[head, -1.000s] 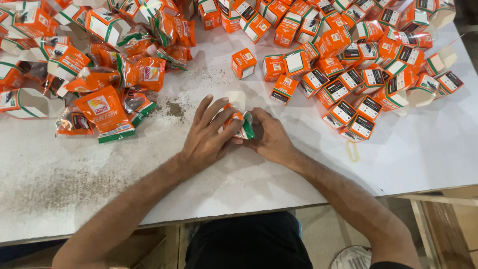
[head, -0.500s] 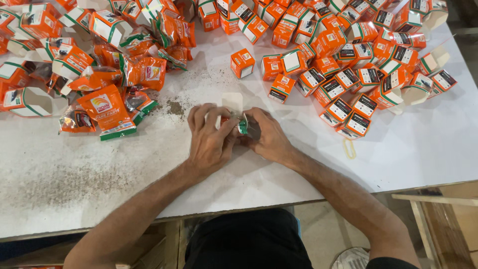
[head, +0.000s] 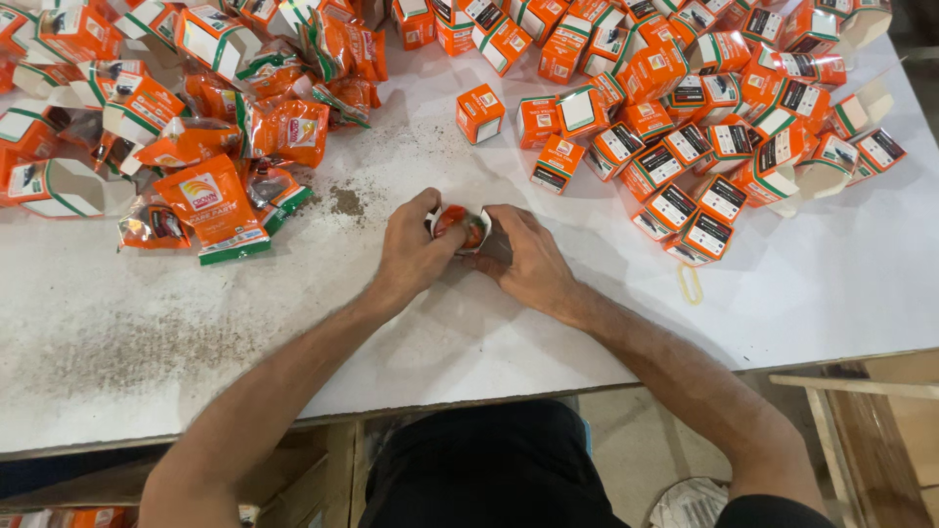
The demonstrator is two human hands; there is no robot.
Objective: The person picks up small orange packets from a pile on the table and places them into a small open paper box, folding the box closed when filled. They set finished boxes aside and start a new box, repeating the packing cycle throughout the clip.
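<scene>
Glossy orange pouch (head: 458, 225), square cardboard carton (head: 479, 233)

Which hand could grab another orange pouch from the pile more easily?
Probably the left hand. The pile of orange pouches lies on its side of the white table; the right hand, which also grips the small box, sits nearer the finished boxes.

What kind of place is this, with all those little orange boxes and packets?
Probably a small packing workshop. A white table bears a pile of orange pouches on one side and many small orange cartons on the other, while the left hand and right hand together hold one small carton.
</scene>
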